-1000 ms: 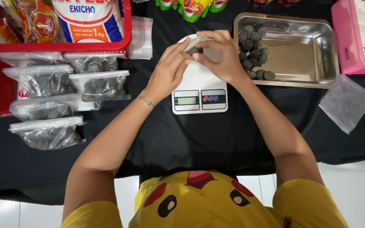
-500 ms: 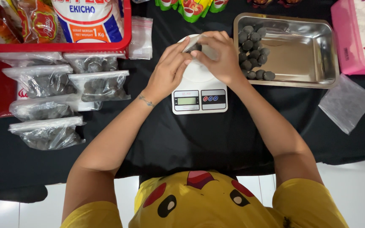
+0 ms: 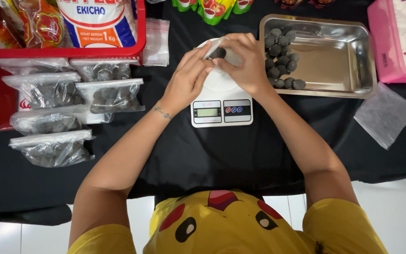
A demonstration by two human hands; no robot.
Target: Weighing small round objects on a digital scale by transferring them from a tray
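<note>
Both hands meet over a white digital kitchen scale on the black tablecloth. My left hand and my right hand hold a small clear plastic bag above the scale's platform, with dark round balls showing inside it. To the right, a steel tray has more of the dark balls clustered along its left side. The scale's platform is mostly hidden under my hands.
Several filled, sealed clear bags lie at the left. A red basket with packaged goods stands at the back left, a pink tub of white powder at the back right. Empty clear bags lie right of the scale.
My hands stay over the scale; the fingers have shifted slightly on the small bag, and a dark ball shows more plainly between them.
</note>
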